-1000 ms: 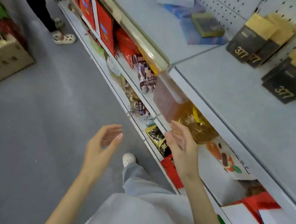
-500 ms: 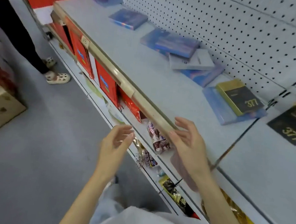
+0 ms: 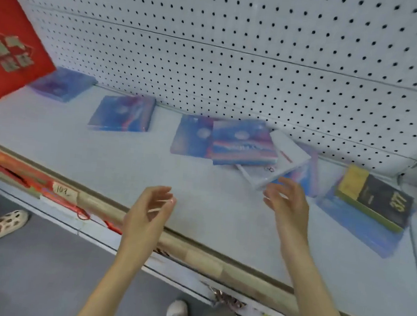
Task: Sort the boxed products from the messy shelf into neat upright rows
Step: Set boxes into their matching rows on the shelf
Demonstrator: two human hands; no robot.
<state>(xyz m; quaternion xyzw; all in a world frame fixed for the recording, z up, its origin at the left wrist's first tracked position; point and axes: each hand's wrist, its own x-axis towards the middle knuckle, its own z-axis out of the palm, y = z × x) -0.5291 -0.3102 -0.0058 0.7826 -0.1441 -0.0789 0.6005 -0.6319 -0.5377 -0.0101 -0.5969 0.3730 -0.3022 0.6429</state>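
Nearest, the wearer's own light shoe (image 3: 177, 309) stood on the grey floor (image 3: 22, 274), and a second person's spotted clog (image 3: 2, 223) was at far left. On the lower tier, foil snack packets (image 3: 228, 299) poked out under the beige front rail (image 3: 199, 257), which carried a handwritten price tag (image 3: 65, 191) reading 107. The left hand (image 3: 149, 213) was raised over the rail, fingers loosely curved, holding nothing. The right hand (image 3: 288, 205) was out over the shelf (image 3: 136, 173), fingers spread and slackly bent, also empty; its fingertips lay at the near corner of the white box (image 3: 279, 162), contact not discernible. The stock on the shelf was all lying flat, none upright. The white box sat skewed, overlapping the upper blue box (image 3: 242, 144) and the right blue box (image 3: 310, 168). The upper blue box lay partly over the under blue box (image 3: 191, 135). The lone blue box (image 3: 123, 116) lay apart to the left. The far-left blue box (image 3: 62, 84) was against the pegboard (image 3: 240, 45), beside a large red gift box (image 3: 8, 41). At right, the black-and-gold box (image 3: 375, 201), marked 377, rested on top of the flat blue box (image 3: 364, 232). The pegboard, white and perforated, formed the rear wall.
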